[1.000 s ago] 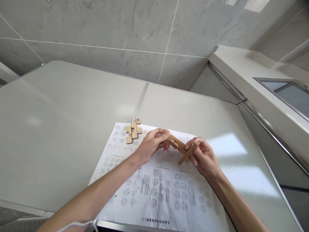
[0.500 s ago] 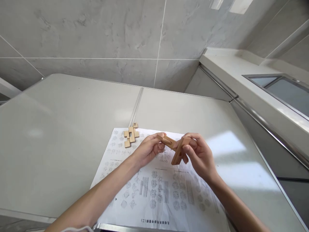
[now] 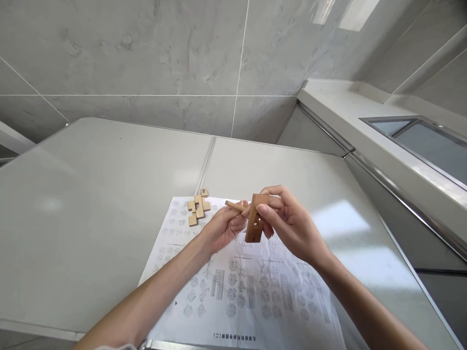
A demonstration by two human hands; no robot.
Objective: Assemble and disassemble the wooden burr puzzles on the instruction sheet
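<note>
My right hand pinches a flat wooden puzzle piece with an opening through its middle, its broad face turned toward me. Between the fingers of my left hand is a thinner wooden puzzle piece, pointing up and left. Its right end meets or passes behind the flat piece; whether the two are joined I cannot tell. Both hands are held above a printed paper sheet with rows of small diagrams. Left of my left hand, a small cluster of pale wooden pieces lies on the sheet's far edge, one marked 3.
The sheet lies on a pale folding table with a seam across it. Behind stands a grey tiled wall. On the right is a white counter or sill with a metal-framed panel.
My right hand has shifted left and turned the flat piece more upright, face toward me. The thinner piece in my left hand has tilted and now shows edge-on. The view has shifted slightly.
</note>
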